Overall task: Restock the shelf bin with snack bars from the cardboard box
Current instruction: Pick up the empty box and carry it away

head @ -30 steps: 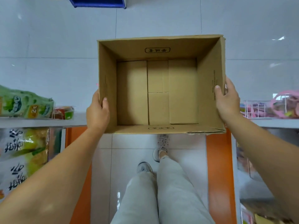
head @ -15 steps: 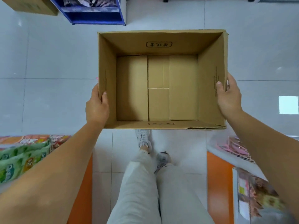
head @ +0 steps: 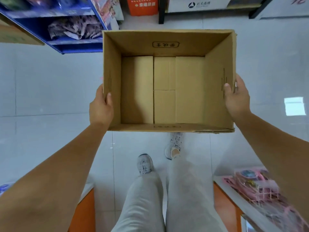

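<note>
Two hands carry the cardboard box (head: 167,81) open side up above the tiled floor (head: 41,97): the left hand (head: 101,108) pinches the left wall with its thumb hooked inside, and the right hand (head: 237,99) clamps the right wall the same way, the other fingers out of sight behind the cardboard. No snack bars show inside; only the folded bottom flaps are visible, so the box looks emptied, and the shelf bin to be restocked cannot be picked out with certainty here. Since the grip sits on thin walls, not under the base, a squeeze could buckle a side and let the box twist or drop. The near right corner looks frayed, which weakens that edge. Walking with the box blocking the view ahead, the person could clip the blue shelf unit (head: 55,30) or the wire rack of pink goods (head: 254,186) beside the right leg.
</note>
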